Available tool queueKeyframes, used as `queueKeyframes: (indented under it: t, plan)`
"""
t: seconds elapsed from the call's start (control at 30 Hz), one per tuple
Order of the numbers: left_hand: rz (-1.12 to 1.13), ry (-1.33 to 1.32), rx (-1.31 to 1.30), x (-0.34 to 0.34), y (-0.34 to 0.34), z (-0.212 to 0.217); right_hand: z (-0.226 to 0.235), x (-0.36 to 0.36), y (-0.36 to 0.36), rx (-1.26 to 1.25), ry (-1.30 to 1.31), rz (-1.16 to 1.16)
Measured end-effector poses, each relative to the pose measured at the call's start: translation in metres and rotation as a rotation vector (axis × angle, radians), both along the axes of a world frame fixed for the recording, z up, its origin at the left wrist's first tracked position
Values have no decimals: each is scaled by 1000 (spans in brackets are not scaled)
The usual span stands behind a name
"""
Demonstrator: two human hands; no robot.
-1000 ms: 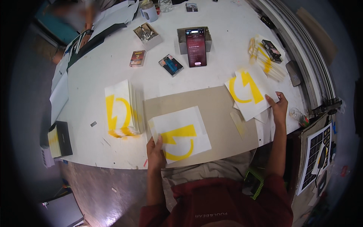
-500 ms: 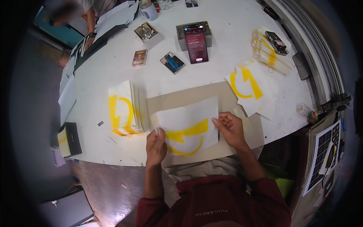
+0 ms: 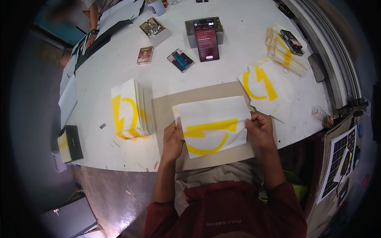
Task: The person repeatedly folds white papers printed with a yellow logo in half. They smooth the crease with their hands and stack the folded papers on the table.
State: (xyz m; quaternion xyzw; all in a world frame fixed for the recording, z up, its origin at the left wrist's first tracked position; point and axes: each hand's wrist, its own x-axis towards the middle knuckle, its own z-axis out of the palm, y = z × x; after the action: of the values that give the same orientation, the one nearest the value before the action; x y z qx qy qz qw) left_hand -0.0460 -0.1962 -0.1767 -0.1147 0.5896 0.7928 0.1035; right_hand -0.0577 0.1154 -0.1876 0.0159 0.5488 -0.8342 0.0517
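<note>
Paper (image 3: 212, 110), printed yellow, sits just below the frame's centre, left hand (image 3: 173, 138) pinching its left edge, right hand (image 3: 260, 127) its right.

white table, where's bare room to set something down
Bare: between phone and bundle, between phone and cardboard, and between red pack and black sheet. Crowded: the right side, with bundle, black pack and loose sheets, and the cardboard below the held sheet.

A lit phone (image 3: 206, 41) leans against a grey box (image 3: 191, 40); to its left lie a dark pack (image 3: 185, 57) under a blue object (image 3: 180, 60) and a red pack (image 3: 145, 55); beyond them stand a small open box (image 3: 160, 38) and a pale mug (image 3: 156, 8); a metal rail (image 3: 326, 48) lines the white table (image 3: 99, 75)'s right side.
</note>
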Motion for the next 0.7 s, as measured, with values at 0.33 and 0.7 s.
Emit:
queueKeyframes:
  t: [0.33,0.7]
  plan:
    - [-56,18,18,-10,14,9,17,-14,-11,64,31,68]
    - [-71,102,11,-12,1,5,19,-14,4,319,-10,546]
